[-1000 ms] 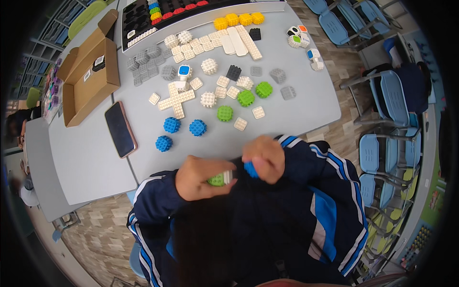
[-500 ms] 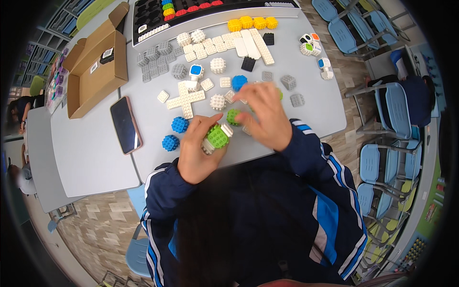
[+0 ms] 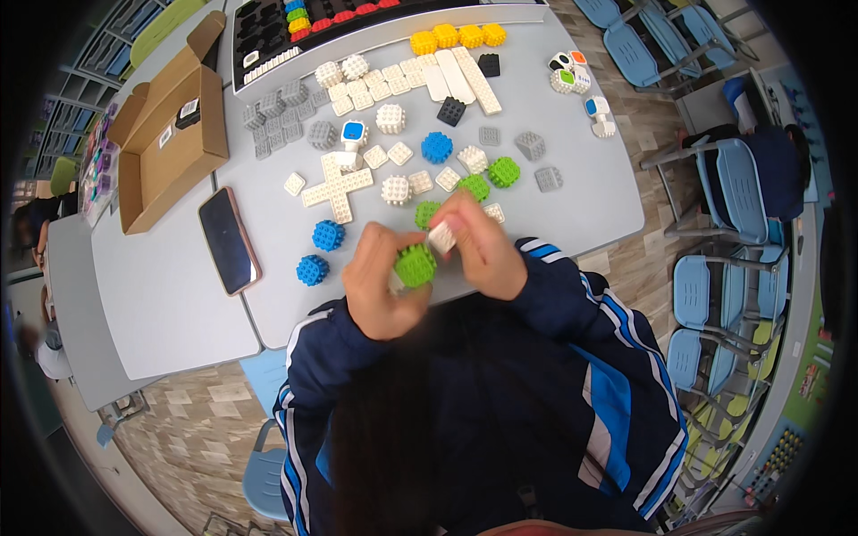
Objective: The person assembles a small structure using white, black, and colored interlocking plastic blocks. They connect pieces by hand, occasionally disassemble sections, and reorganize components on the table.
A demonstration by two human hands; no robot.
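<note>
My left hand (image 3: 380, 281) grips a green studded block (image 3: 416, 265) between thumb and fingers, low over the near edge of the table. A white square tile (image 3: 442, 236) is pinched in my right hand (image 3: 483, 255), close above the block's upper right side. Whether tile and block touch is hard to see. Just beyond my fingers lie loose green studded blocks (image 3: 504, 171), partly hidden by the right hand. Two blue studded blocks (image 3: 328, 235) sit to the left of my left hand. A white cross-shaped plate (image 3: 337, 188) lies farther off.
A phone (image 3: 228, 239) and an open cardboard box (image 3: 170, 147) are at the left. White tiles, grey blocks (image 3: 322, 135) and yellow blocks (image 3: 446, 36) spread across the table. A black parts tray (image 3: 384, 43) stands at the far edge. Blue chairs (image 3: 728, 201) are at the right.
My right hand has come down from over the loose blocks to the green block and now pinches a white tile. The white piece seen earlier on the block's upper right no longer shows there.
</note>
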